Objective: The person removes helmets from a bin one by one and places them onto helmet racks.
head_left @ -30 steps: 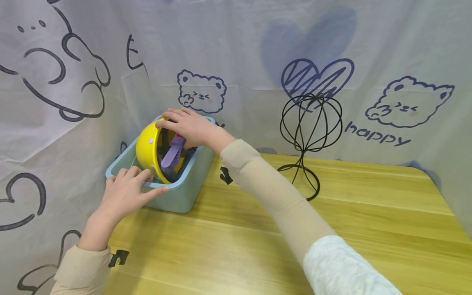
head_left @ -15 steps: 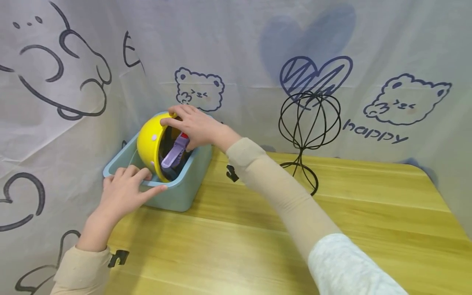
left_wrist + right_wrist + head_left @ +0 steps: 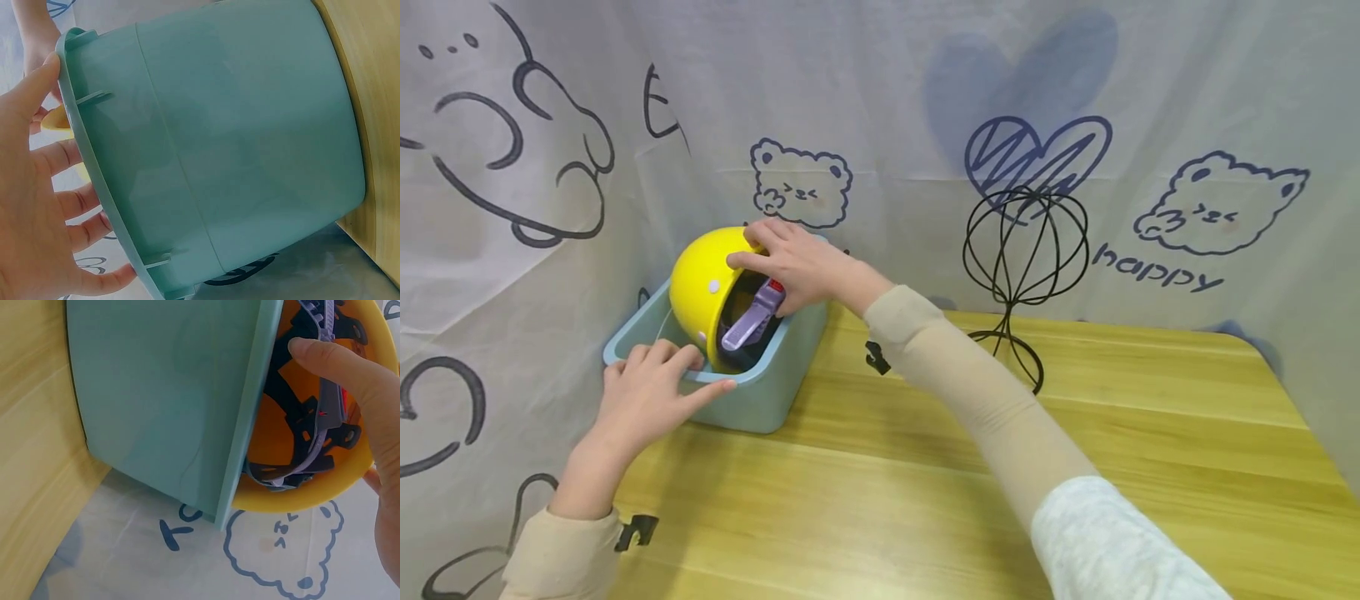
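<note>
The helmet [image 3: 695, 275] sat tipped on its side in the bin [image 3: 756, 408], its upper part above the rim and its opening, with a purple band [image 3: 748, 325], facing right. The right hand [image 3: 802, 263] had its grip pinched on the helmet's edge, thumb inside, fingers outside. The left hand [image 3: 646, 390] had its grip hooked over the bin's near rim. The bin stood on the tabletop [image 3: 865, 500], well apart from the wire stand [image 3: 1009, 307].

Vs 1 s ago, yellow helmet [image 3: 694, 279]'s tipped in the bin [image 3: 760, 403]: opening faces more downward, less inside showing, more outside. R hand [image 3: 805, 265]'s moved w/ it, slightly to the right.
</note>
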{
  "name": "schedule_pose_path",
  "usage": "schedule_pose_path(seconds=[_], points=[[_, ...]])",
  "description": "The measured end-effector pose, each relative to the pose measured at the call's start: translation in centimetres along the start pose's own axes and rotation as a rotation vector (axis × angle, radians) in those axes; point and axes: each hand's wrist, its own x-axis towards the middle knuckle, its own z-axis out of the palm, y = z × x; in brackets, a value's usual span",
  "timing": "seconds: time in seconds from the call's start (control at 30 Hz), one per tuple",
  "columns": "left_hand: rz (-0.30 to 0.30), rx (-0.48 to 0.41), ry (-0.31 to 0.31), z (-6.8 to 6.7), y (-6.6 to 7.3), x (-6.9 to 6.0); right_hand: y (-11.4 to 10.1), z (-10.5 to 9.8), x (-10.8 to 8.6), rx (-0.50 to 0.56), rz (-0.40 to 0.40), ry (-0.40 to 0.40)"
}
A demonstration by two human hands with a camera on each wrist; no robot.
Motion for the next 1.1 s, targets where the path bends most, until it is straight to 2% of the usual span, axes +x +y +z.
schedule_pose_path(seconds=[0.4, 0.57, 1.1], points=[[0.005, -0.015, 0.016, 0.2, 0.0, -0.4, -0.5, 0.6, -0.3, -0.013, -0.058, 0.080], [0.004, -0.014, 0.030, 0.3, -0.1, -0.4, -0.3, -0.1, -0.5, -0.046, -0.083, 0.096], [-0.007, -0.017, 0.011, 0.1, 0.1, -0.3, 0.9, -1.9, -1.4, -0.190, -0.136, 0.145]])
